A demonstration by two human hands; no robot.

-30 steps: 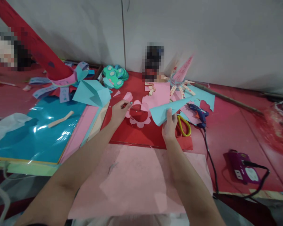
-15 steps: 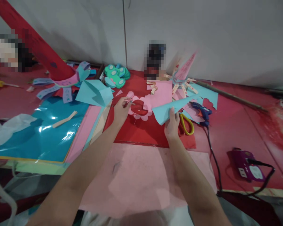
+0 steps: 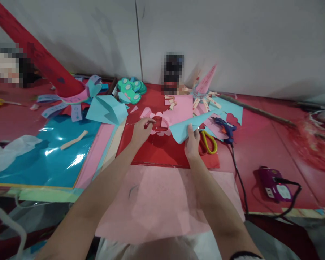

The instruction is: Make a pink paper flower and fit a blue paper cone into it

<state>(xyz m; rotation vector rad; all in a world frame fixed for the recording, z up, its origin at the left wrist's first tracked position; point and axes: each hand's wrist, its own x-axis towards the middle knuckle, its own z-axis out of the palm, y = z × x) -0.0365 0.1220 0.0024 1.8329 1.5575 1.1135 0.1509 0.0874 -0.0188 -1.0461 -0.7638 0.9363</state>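
My right hand [image 3: 192, 144] is closed around a light-blue paper cone [image 3: 182, 129], its thumb pressed on top and its point towards the far right. A pair of scissors with yellow handles [image 3: 209, 142] lies just beside that hand. My left hand [image 3: 141, 130] is over the left edge of a pink scalloped paper ring [image 3: 164, 133], fingers curved and a gap showing between thumb and forefinger. Whether its fingertips touch the ring is unclear. Just behind the left hand lies a pink paper scrap [image 3: 145, 112]. Under the ring is a red sheet [image 3: 162, 155].
A blue glue gun [image 3: 225, 127] is on the right, its cord running near a purple power box [image 3: 274, 185]. Green paper shapes [image 3: 131, 89], a folded blue paper [image 3: 107, 108] and a tall red cone [image 3: 43, 54] stand at the left. A stick [image 3: 257, 108] lies at the back right.
My left hand has let go of the pink paper scrap, which now lies behind it, and has moved to the ring's edge. My right hand still holds the cone. The view has shifted slightly.
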